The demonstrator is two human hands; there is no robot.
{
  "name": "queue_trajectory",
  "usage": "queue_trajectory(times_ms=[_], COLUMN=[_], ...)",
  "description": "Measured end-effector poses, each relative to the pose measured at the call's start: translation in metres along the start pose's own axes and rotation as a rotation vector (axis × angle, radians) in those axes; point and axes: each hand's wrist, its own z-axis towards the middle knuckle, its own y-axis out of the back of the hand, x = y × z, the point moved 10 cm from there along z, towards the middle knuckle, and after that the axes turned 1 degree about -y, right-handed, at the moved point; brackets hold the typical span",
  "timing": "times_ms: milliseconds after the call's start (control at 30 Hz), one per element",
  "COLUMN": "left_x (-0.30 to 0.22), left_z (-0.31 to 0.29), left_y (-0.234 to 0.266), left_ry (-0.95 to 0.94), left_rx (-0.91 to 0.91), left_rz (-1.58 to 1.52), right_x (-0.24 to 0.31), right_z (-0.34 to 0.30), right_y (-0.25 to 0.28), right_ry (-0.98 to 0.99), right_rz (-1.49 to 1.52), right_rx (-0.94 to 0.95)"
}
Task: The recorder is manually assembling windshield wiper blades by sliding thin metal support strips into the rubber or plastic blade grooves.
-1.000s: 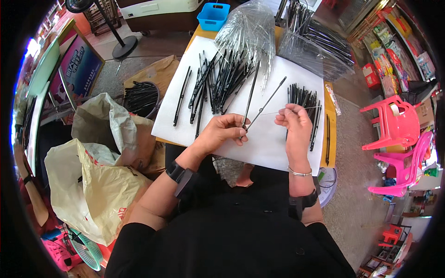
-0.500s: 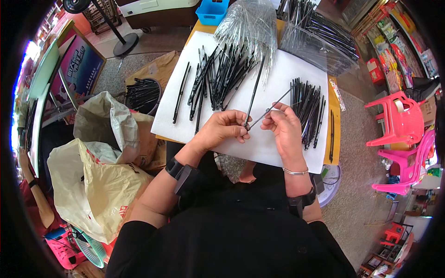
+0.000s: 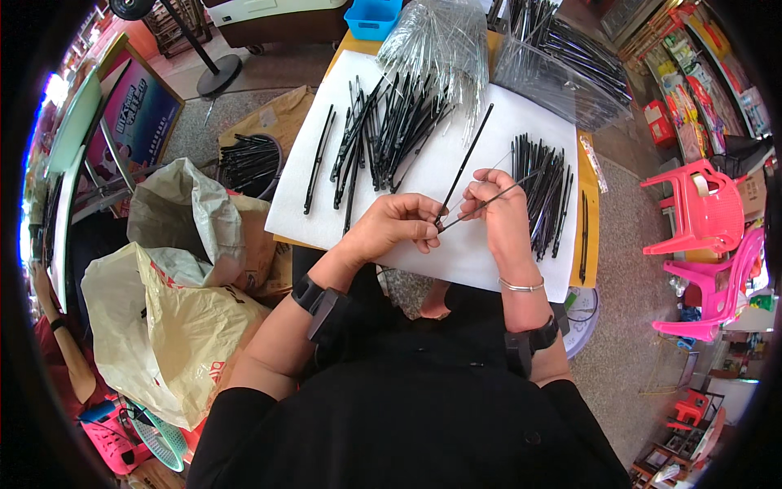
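My left hand (image 3: 401, 223) is closed in a pinch on the lower end of a slim black strip (image 3: 467, 163), which slants up and away to the right. My right hand (image 3: 498, 210) is closed around a thin dark rod (image 3: 481, 208), whose lower end meets the strip at my left fingertips. Both hands are above the near edge of a white foam sheet (image 3: 314, 220). Beyond my left hand lies a loose heap of black strips (image 3: 383, 134). A neater bunch of similar strips (image 3: 539, 191) lies beside my right hand.
A clear bag of thin shiny wires (image 3: 432, 45) rests at the table's far side, beside a blue bin (image 3: 373, 20). A clear container of black strips (image 3: 562, 81) is far right. Open sacks (image 3: 155, 326) stand left; pink chairs (image 3: 692, 212) are right. Another person's arm (image 3: 69, 350) shows far left.
My right hand has turned, and the rod in it now lies flatter, pointing farther right. The black strip in my left hand tilts more to the right.
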Motion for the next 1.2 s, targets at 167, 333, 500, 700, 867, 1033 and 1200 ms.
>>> queue_trajectory(times_ms=[167,333,500,700,867,1033,1200], left_x=[-0.001,0.001,-0.002,-0.001,-0.001,-0.004,-0.006], left_z=[0.000,0.000,0.000,0.004,0.005,0.004,0.005], left_y=[-0.001,-0.001,-0.003,0.005,0.014,0.013,-0.001], left_ry=[0.001,-0.017,-0.020,0.023,-0.019,-0.079,-0.051], left_rx=[0.002,0.039,0.019,-0.074,-0.217,-0.270,-0.090], left_rz=[-0.027,-0.011,-0.060,-0.134,-0.102,-0.081,0.011], right_x=[-0.017,-0.035,-0.015,0.037,0.038,0.030,0.011], right_z=[0.008,0.013,0.009,-0.018,-0.029,-0.038,-0.030], right_y=[0.001,-0.001,0.002,-0.010,-0.014,-0.022,-0.016], right_ry=[-0.089,-0.218,-0.053,0.286,0.212,0.053,-0.005], right_rz=[0.052,0.127,0.090,-0.011,0.046,0.078,0.109], right_rx=[0.036,0.073,-0.008,0.060,0.227,0.310,0.287])
